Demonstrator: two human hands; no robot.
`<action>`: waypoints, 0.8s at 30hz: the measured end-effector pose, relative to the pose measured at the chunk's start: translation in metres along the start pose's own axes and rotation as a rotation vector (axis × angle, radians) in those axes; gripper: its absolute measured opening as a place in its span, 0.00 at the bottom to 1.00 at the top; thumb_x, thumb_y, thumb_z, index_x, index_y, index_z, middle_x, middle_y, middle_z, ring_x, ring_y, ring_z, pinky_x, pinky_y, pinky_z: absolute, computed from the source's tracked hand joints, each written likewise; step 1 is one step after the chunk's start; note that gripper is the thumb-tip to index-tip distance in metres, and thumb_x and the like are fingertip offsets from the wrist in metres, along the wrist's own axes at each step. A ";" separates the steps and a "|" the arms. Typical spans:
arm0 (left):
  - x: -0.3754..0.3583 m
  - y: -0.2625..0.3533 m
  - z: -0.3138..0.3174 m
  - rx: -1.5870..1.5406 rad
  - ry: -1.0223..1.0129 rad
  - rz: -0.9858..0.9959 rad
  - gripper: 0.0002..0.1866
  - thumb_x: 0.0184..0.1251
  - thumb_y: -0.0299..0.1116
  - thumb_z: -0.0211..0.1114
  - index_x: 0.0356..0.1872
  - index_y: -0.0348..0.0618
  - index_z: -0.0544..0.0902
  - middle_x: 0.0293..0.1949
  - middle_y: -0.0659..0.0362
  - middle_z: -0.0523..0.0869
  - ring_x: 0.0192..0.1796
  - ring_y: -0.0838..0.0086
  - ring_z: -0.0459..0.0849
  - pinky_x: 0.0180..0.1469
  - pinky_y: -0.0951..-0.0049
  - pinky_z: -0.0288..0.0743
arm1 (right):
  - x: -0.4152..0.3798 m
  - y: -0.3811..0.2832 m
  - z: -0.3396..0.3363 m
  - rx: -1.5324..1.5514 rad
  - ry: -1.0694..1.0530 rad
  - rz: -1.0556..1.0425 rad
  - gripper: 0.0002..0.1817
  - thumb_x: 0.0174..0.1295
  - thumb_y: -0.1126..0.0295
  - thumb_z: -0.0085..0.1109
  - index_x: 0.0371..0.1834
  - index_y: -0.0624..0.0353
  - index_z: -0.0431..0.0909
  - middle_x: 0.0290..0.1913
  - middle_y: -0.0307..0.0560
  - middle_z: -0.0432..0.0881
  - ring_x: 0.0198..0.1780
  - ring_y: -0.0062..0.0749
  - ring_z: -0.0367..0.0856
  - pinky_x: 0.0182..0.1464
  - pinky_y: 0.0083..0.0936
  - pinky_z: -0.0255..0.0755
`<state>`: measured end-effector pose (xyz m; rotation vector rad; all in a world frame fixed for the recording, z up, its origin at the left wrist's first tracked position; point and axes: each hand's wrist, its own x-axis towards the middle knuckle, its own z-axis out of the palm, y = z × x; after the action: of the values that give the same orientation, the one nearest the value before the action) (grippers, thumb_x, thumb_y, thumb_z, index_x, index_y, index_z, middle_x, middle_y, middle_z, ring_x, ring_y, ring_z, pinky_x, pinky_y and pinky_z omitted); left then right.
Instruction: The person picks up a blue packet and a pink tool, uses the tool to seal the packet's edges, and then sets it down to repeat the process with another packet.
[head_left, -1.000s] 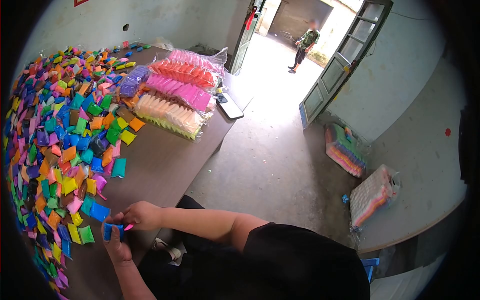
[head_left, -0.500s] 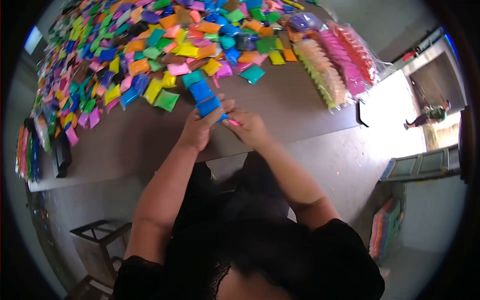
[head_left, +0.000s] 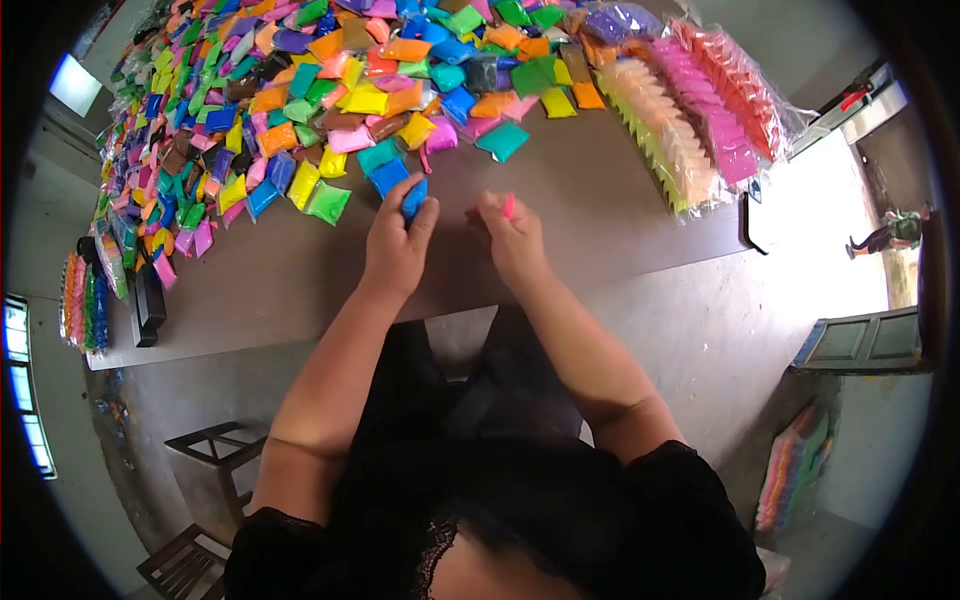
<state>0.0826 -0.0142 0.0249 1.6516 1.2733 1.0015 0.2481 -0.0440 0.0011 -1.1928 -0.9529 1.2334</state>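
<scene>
My left hand (head_left: pixel 395 250) is closed around a small blue packet (head_left: pixel 414 200), gripped between thumb and fingers near the front of the pile. Just beyond it lie another blue packet (head_left: pixel 388 178) and a teal packet (head_left: pixel 378 155), lined up with the held one. To the right, my right hand (head_left: pixel 517 245) is closed, and a small bright pink object (head_left: pixel 509 206) sticks up from its fingers; the rest of it is hidden. The two hands are apart, over the brown table (head_left: pixel 590 215).
A big heap of colourful packets (head_left: pixel 300 110) covers the table's far and left side. Clear bags of stacked packets (head_left: pixel 665 130) lie at right, near a dark-edged phone-like object (head_left: pixel 752 222). A black object (head_left: pixel 148 305) stands at left. A person (head_left: pixel 895 232) is by the doorway.
My hands have separated: the right hand has moved right with the pink object. My left hand still holds the blue packet, now turned more on edge. The view has shifted slightly.
</scene>
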 end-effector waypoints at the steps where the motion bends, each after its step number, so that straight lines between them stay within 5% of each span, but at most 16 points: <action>1: -0.007 -0.003 0.005 0.009 -0.006 -0.009 0.29 0.69 0.45 0.66 0.64 0.39 0.71 0.50 0.50 0.83 0.53 0.63 0.82 0.59 0.58 0.73 | 0.000 0.003 -0.002 0.142 0.066 -0.062 0.15 0.73 0.60 0.56 0.35 0.61 0.81 0.31 0.36 0.79 0.30 0.16 0.72 0.33 0.16 0.65; 3: -0.023 -0.010 0.012 0.905 -0.143 0.614 0.38 0.66 0.49 0.66 0.71 0.38 0.63 0.66 0.42 0.69 0.70 0.50 0.67 0.70 0.49 0.60 | -0.004 0.002 -0.008 0.296 0.137 -0.112 0.15 0.73 0.60 0.56 0.35 0.61 0.81 0.31 0.35 0.79 0.30 0.15 0.71 0.33 0.15 0.64; 4: -0.027 -0.012 0.013 0.823 -0.249 0.483 0.46 0.63 0.52 0.67 0.74 0.39 0.56 0.76 0.41 0.53 0.78 0.46 0.49 0.75 0.46 0.48 | -0.010 -0.005 -0.015 0.317 0.177 -0.104 0.15 0.73 0.60 0.56 0.35 0.61 0.81 0.31 0.35 0.79 0.30 0.14 0.71 0.32 0.14 0.64; 7: -0.018 -0.012 0.009 0.844 -0.314 0.393 0.47 0.63 0.54 0.65 0.75 0.38 0.55 0.76 0.41 0.53 0.78 0.47 0.51 0.75 0.47 0.49 | -0.022 -0.015 -0.052 0.307 0.212 -0.118 0.13 0.72 0.63 0.57 0.34 0.62 0.80 0.29 0.38 0.79 0.29 0.18 0.72 0.31 0.17 0.65; 9: -0.015 -0.006 0.002 0.763 -0.247 0.433 0.47 0.63 0.54 0.64 0.75 0.39 0.55 0.76 0.41 0.53 0.78 0.47 0.51 0.75 0.47 0.49 | -0.022 -0.019 -0.084 -0.419 0.200 -0.382 0.12 0.70 0.66 0.59 0.31 0.63 0.79 0.26 0.43 0.77 0.27 0.26 0.73 0.31 0.24 0.67; 13: -0.028 -0.006 0.022 0.839 -0.310 0.447 0.44 0.68 0.53 0.60 0.76 0.38 0.53 0.77 0.42 0.52 0.78 0.46 0.50 0.76 0.50 0.46 | -0.022 -0.019 -0.107 -0.531 0.227 -0.323 0.11 0.66 0.68 0.62 0.28 0.63 0.77 0.26 0.48 0.75 0.27 0.38 0.74 0.31 0.31 0.68; 15: -0.028 -0.001 0.024 0.872 -0.331 0.441 0.43 0.68 0.53 0.61 0.76 0.38 0.55 0.77 0.42 0.53 0.78 0.46 0.50 0.76 0.50 0.47 | -0.024 -0.020 -0.101 -0.609 0.149 -0.461 0.11 0.63 0.69 0.64 0.25 0.61 0.76 0.26 0.48 0.75 0.28 0.43 0.75 0.31 0.32 0.70; 18: -0.021 0.012 0.017 0.856 -0.403 0.341 0.44 0.66 0.52 0.63 0.75 0.39 0.56 0.76 0.42 0.53 0.78 0.46 0.51 0.76 0.50 0.47 | -0.025 -0.019 -0.102 -0.703 0.118 -0.450 0.10 0.60 0.69 0.66 0.25 0.60 0.77 0.27 0.48 0.76 0.29 0.45 0.75 0.31 0.33 0.70; 21: -0.018 0.019 0.017 0.729 -0.268 0.373 0.44 0.63 0.50 0.66 0.74 0.39 0.58 0.77 0.44 0.53 0.78 0.47 0.51 0.77 0.50 0.46 | -0.026 -0.019 -0.106 -0.633 0.096 -0.441 0.10 0.60 0.69 0.66 0.26 0.59 0.77 0.26 0.47 0.76 0.28 0.43 0.75 0.30 0.33 0.69; 24: -0.027 0.021 0.031 1.036 -0.460 0.356 0.41 0.65 0.50 0.64 0.74 0.39 0.61 0.77 0.46 0.54 0.78 0.48 0.52 0.76 0.52 0.47 | -0.026 -0.022 -0.104 -0.613 0.081 -0.436 0.10 0.60 0.68 0.66 0.26 0.60 0.77 0.26 0.47 0.75 0.27 0.43 0.75 0.30 0.33 0.69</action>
<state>0.1136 -0.0483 0.0304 2.7545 1.2558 0.0262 0.3505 -0.0828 0.0079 -1.3846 -1.4968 0.5486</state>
